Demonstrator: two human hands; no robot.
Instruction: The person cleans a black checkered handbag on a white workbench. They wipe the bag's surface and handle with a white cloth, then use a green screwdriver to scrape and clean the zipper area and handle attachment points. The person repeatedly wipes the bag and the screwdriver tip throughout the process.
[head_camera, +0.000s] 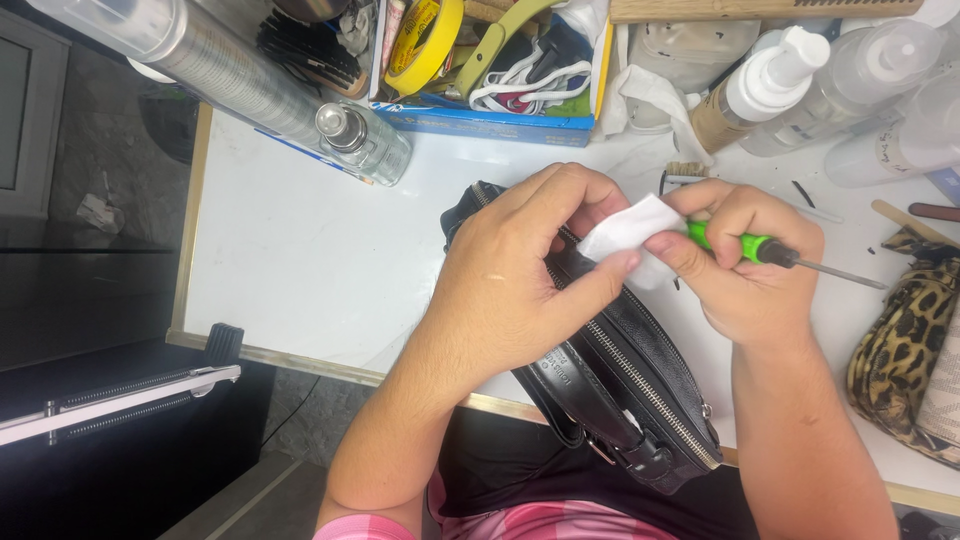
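Both hands (520, 270) (745, 265) press white cloth (625, 232) onto black bag (640, 370).

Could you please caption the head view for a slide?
Left hand and right hand, gripping a green-handled screwdriver, hold a white wipe over a black bag.

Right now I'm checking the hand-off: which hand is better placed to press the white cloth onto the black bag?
Probably the left hand: it lies on the black bag with its thumb on the white cloth. The right hand also pinches the cloth but grips the green-handled screwdriver.
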